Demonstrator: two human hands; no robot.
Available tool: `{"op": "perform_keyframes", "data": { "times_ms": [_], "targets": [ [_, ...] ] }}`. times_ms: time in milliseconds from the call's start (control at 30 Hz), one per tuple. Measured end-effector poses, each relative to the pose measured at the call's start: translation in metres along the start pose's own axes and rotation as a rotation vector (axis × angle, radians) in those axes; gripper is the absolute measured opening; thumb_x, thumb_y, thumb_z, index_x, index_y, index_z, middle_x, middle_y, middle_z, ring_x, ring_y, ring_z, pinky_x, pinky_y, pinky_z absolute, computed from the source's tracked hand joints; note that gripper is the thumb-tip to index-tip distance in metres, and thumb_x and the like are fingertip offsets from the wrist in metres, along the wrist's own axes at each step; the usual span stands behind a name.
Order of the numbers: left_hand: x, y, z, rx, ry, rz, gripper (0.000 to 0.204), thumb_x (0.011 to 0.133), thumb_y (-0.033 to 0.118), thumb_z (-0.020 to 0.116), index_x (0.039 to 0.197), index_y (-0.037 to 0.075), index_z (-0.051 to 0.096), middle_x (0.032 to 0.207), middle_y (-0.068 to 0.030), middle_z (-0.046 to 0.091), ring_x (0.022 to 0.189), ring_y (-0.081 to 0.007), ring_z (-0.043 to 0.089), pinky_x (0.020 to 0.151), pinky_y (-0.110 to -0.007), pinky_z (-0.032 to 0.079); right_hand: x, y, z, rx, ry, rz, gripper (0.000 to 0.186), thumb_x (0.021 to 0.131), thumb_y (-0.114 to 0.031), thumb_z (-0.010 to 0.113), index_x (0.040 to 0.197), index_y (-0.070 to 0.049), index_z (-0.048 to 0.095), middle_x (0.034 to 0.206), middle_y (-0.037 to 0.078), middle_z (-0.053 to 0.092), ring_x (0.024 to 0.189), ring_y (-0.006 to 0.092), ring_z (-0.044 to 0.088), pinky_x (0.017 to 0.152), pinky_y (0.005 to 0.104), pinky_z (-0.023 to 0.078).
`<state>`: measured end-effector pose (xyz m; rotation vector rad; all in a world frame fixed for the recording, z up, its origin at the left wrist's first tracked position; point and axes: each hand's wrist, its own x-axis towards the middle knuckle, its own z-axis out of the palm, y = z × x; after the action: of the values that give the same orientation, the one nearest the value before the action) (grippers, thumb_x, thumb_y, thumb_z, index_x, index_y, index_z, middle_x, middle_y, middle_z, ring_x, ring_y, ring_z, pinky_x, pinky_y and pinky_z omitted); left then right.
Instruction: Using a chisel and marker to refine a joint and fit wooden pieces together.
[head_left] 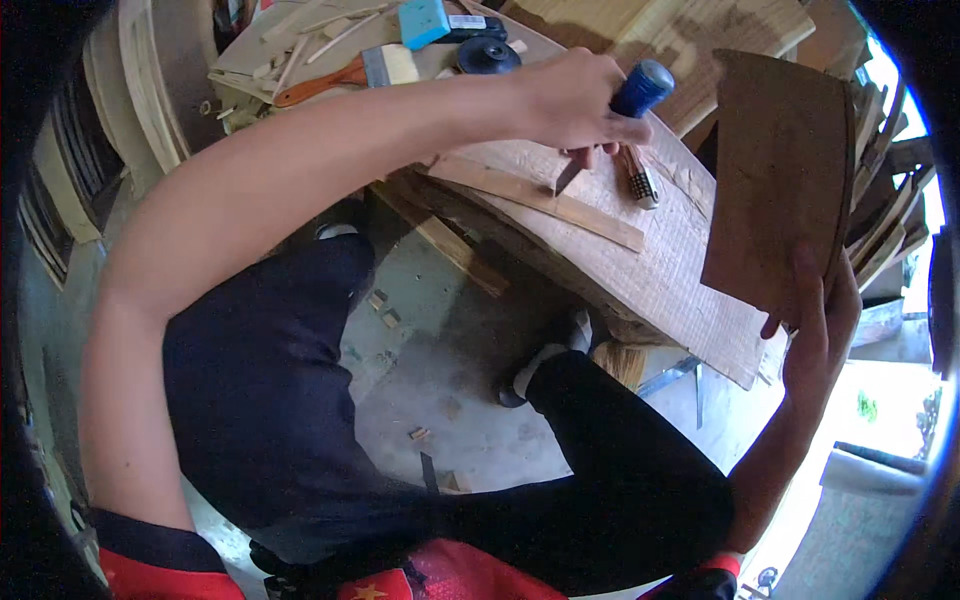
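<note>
My left hand [585, 110] grips a blue-handled chisel [642, 86], its flat blade pointing down at a narrow wooden strip [610, 225] on the pale plank bench [670, 300]; whether the tip touches it I cannot tell. Just right of the blade lies a small tool with a perforated metal end [640, 185]. At the right, my right hand [815, 325] holds a curved dark-brown board [775, 175] upright by its lower part, fingers and thumb around the edge.
Behind lie a paintbrush [350, 74], a black disc [488, 56], a light-blue block [425, 22], thin offcuts and a wide board [740, 30]. Curved slats [145, 60] stand at left, more wood at right. My legs [270, 380] are below the bench, with scraps on the floor.
</note>
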<state>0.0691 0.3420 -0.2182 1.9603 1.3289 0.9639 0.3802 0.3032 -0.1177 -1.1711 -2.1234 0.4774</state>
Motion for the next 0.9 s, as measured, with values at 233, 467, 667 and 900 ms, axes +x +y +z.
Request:
{"op": "perform_keyframes", "data": {
  "times_ms": [233,467,667,900],
  "targets": [
    [-0.007,-0.001,0.000,-0.039,0.010,0.019,0.044,0.103,0.040,0.063,0.086,-0.001,0.065,0.079,-0.0079,0.071,0.069,-0.0179,0.074,0.061,-0.031,0.062,0.002,-0.001,0.004,0.139,-0.022,0.045,0.042,0.102,-0.026,0.063,0.130,0.004,0.061,0.088,0.008,0.069,0.058,0.0103,0.059,0.046,0.0252,0.044],
    [-0.001,-0.001,0.004,-0.032,-0.012,0.062,0.043,0.103,0.039,0.063,0.086,-0.001,0.064,0.077,-0.0081,0.070,0.067,-0.0176,0.074,0.061,-0.032,0.062,0.000,-0.001,-0.002,0.150,-0.048,0.088,0.038,0.101,-0.026,0.064,0.124,0.004,0.063,0.087,0.008,0.069,0.059,0.0099,0.059,0.046,0.0249,0.044],
    [-0.005,0.008,0.005,-0.027,-0.016,0.080,0.043,0.102,0.039,0.064,0.086,0.000,0.062,0.077,-0.0091,0.070,0.066,-0.0186,0.074,0.060,-0.031,0.062,-0.002,-0.003,0.002,0.147,-0.011,0.091,0.035,0.101,-0.025,0.065,0.120,0.004,0.064,0.085,0.007,0.069,0.059,0.0095,0.059,0.046,0.0246,0.044],
    [-0.002,0.004,0.008,-0.041,-0.058,0.125,0.040,0.102,0.038,0.064,0.090,0.000,0.062,0.077,-0.0083,0.070,0.064,-0.0183,0.073,0.057,-0.031,0.060,-0.001,-0.002,0.004,0.138,-0.064,0.074,0.032,0.101,-0.024,0.064,0.118,0.003,0.064,0.082,0.006,0.068,0.058,0.0092,0.059,0.047,0.0241,0.044]
  ]
}}
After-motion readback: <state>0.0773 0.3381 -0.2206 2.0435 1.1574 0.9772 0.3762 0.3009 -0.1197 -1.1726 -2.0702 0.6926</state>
